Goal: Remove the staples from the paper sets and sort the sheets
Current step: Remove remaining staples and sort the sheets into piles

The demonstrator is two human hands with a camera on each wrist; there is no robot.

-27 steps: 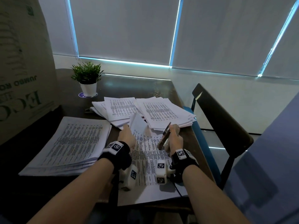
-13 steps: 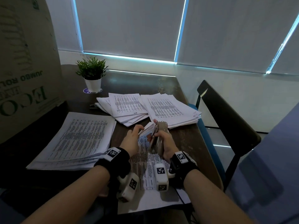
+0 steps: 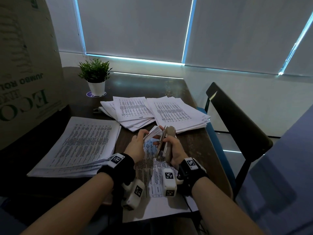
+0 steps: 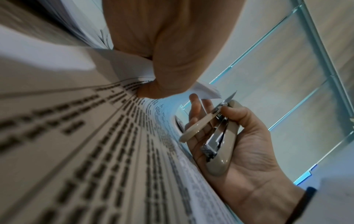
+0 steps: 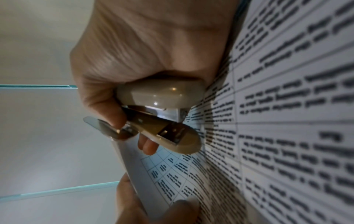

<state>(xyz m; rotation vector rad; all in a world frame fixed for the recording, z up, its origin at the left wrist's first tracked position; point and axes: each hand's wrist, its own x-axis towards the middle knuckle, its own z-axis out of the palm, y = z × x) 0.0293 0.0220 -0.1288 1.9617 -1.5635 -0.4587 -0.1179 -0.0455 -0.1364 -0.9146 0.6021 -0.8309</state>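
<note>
Pinching the paper set's (image 3: 152,133) lifted corner in my left hand (image 3: 136,146), I grasp the stapler (image 3: 166,141) in my right hand (image 3: 174,150), just at three o'clock. Next, I judge, its tail blade must slide under the staple.

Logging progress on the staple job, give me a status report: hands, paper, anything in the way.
Left hand pinches lifted corner of paper set. Right hand grips beige stapler, metal tip at that corner. Nothing blocking.
</note>
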